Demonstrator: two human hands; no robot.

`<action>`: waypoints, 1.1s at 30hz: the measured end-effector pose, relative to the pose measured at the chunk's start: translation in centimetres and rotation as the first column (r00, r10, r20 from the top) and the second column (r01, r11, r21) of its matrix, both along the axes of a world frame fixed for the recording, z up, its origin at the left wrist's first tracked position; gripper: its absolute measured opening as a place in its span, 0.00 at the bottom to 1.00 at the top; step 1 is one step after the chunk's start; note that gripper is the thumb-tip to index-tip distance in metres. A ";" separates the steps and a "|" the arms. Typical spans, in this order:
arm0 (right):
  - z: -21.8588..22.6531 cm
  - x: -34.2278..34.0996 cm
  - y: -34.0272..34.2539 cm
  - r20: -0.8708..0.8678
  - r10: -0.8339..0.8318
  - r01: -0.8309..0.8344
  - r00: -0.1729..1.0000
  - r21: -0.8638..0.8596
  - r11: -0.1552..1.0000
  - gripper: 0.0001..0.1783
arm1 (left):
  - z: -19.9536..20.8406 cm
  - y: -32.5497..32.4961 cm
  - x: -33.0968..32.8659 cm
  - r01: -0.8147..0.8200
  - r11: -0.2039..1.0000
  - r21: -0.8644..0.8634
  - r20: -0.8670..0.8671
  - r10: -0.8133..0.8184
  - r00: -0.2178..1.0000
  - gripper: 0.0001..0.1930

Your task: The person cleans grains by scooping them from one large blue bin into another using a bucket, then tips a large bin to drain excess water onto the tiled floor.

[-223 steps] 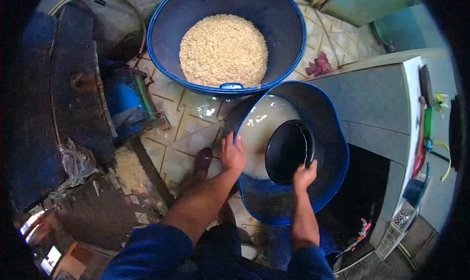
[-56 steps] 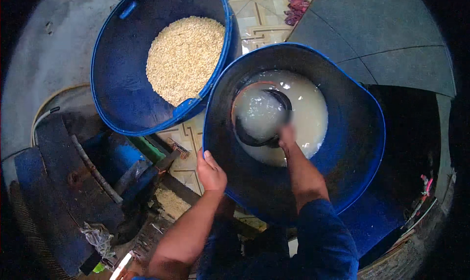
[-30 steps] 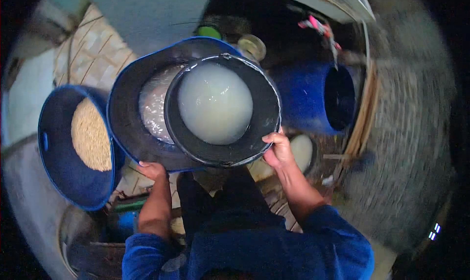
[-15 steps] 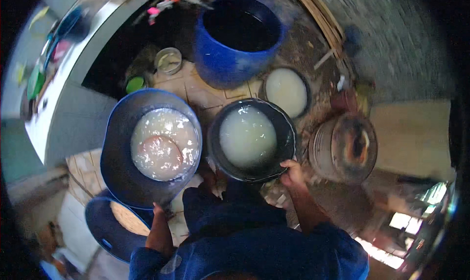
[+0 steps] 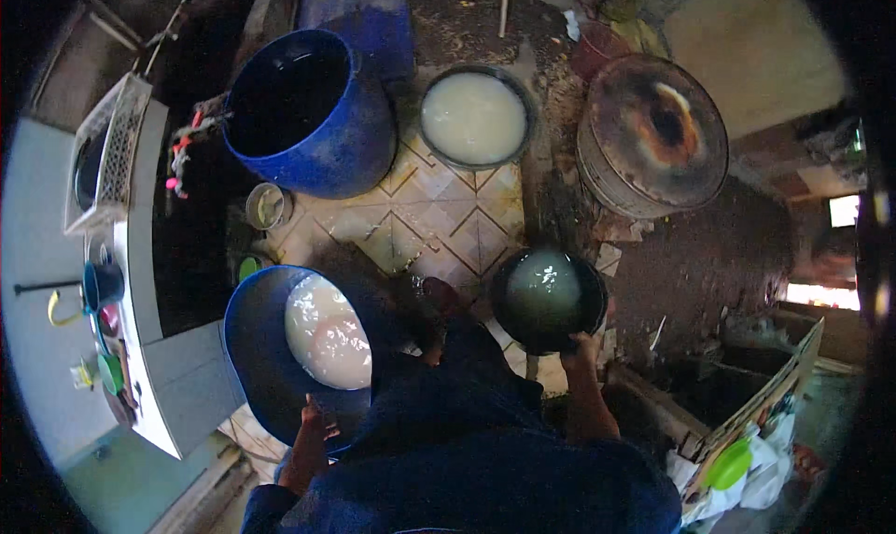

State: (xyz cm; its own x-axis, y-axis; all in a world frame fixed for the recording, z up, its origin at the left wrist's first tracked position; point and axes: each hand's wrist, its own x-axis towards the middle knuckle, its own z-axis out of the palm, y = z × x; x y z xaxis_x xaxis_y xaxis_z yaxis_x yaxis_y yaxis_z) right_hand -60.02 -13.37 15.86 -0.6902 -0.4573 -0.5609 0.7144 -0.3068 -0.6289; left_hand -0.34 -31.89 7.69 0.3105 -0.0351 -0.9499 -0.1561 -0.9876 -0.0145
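Observation:
My right hand (image 5: 584, 349) is closed on the near rim of a round black basin (image 5: 504, 319) of cloudy whitish liquid, to the right of my legs. To the left stands a big blue tub (image 5: 257, 375), with pale milky liquid pooled along its right side and a pinkish round shape showing in that liquid. My left hand (image 5: 315, 424) is over the tub's near part, fingers apart and nothing seen in them. Whether it touches the tub, I cannot tell. Farther off, a second basin (image 5: 474, 119) of whitish liquid sits on the tiles.
A blue barrel (image 5: 364, 151) with dark contents stands far left, a small bowl (image 5: 269, 205) beside it. At far right is a round drum (image 5: 607, 175) with a rusty, scorched top. A white counter (image 5: 149, 366) runs along the left. Tiled floor (image 5: 448, 212) lies between, partly wet.
The view has swung, shifting the barrel and tub in the picture. The black basin is now lower and farther right, still in my right hand. My left hand has come off the tub's rim.

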 end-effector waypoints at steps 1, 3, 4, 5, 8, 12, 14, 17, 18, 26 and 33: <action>-0.4 0.1 1.2 0.036 -0.031 0.030 0.999 0.020 0.999 0.18 | 0.7 -1.6 -1.7 0.108 0.994 -0.027 0.058 -0.107 0.993 0.37; -0.3 1.0 2.3 0.083 -0.065 0.062 0.994 0.039 0.997 0.21 | 2.0 -4.8 -3.8 0.261 0.963 -0.072 0.176 -0.246 0.953 0.38; -1.6 1.1 3.2 0.093 -0.085 0.080 0.992 0.054 0.995 0.19 | 2.5 -5.9 -4.4 0.259 0.959 -0.117 0.180 -0.236 0.955 0.38; -3.7 1.2 5.2 0.087 -0.106 0.097 0.991 0.100 0.990 0.16 | 2.9 -6.7 -5.3 0.248 0.956 -0.155 0.161 -0.224 0.961 0.39; -12.4 1.2 11.9 0.045 -0.089 0.072 0.995 0.288 0.955 0.10 | 4.0 -8.0 -6.5 0.277 0.940 -0.201 0.128 -0.255 0.958 0.40; -22.9 -1.5 20.7 -0.144 0.318 -0.134 0.937 0.693 0.708 0.07 | 3.7 -7.3 -6.1 0.416 0.886 -0.204 0.039 -0.418 0.908 0.39; -26.3 -1.8 21.3 -0.176 0.603 -0.163 0.778 0.870 0.465 0.09 | 3.3 -5.5 -4.1 0.267 0.927 -0.265 0.040 -0.266 0.963 0.38; -27.1 -3.4 20.4 -0.173 0.402 -0.082 0.899 0.835 0.543 0.11 | 2.3 -3.5 -2.8 0.209 0.931 -0.299 0.025 -0.211 0.977 0.38; -26.7 -4.8 20.5 -0.154 0.243 -0.033 0.958 0.781 0.623 0.12 | 1.4 -2.8 -2.9 0.222 0.929 -0.295 -0.003 -0.233 0.972 0.38; -20.9 -3.5 11.4 0.106 -0.074 -0.002 0.992 0.589 0.808 0.08 | 4.4 1.6 -0.5 0.243 0.937 -0.251 0.137 -0.214 0.967 0.38; -19.0 -5.7 8.2 0.092 0.004 -0.044 0.996 0.439 0.897 0.08 | 0.6 3.7 0.6 0.089 0.915 -0.394 -0.019 -0.105 0.994 0.38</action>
State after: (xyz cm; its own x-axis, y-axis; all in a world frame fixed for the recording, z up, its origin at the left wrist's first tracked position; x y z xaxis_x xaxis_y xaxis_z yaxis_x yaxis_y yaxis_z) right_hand -65.75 -5.20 -3.16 -0.6220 -0.1660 -0.7652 0.7754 0.0051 -0.6315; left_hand 0.28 -28.23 8.30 0.2495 -0.4351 -0.8651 -0.2436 -0.8928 0.3788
